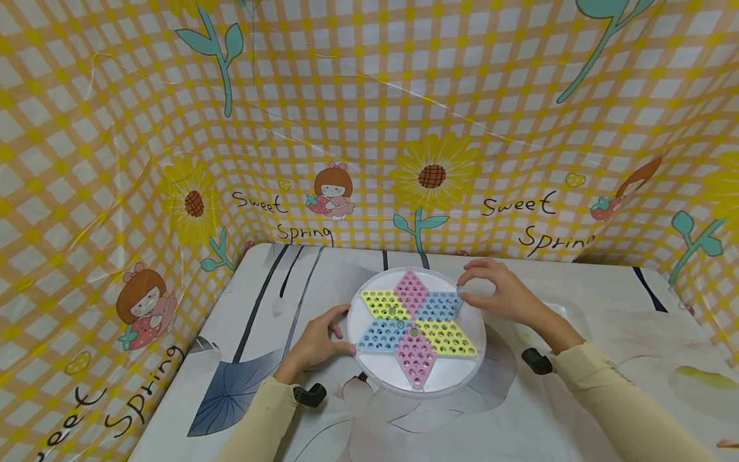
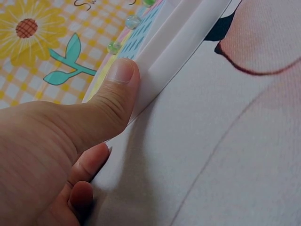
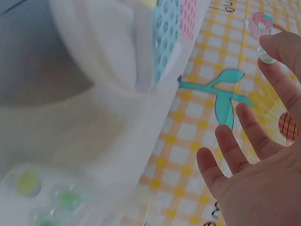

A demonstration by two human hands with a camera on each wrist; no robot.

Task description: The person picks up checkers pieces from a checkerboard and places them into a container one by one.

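A round white Chinese checkers board (image 1: pixel 369 372) with a pink, blue and yellow star of holes lies on the table. At its left edge my left hand (image 1: pixel 319 340) grips the rim, thumb (image 2: pixel 121 75) against the side wall and fingers partly hidden. Above the blue point at the right, my right hand (image 1: pixel 498 294) pinches a clear glass marble (image 3: pixel 266 54) between thumb and index finger. The other fingers of that hand are spread. Three marbles sit near the star's middle, among them a greenish one (image 1: pixel 392 310) and a pale blue one (image 2: pixel 132 21).
A clear plastic tray (image 1: pixel 559 309) stands right of the board, partly behind the right forearm. Several yellow and green marbles (image 3: pixel 67 197) lie in it. A checked cloth (image 1: pixel 369 115) rises behind the table and along its left side. The table (image 1: pixel 271 289) has a flowered cover.
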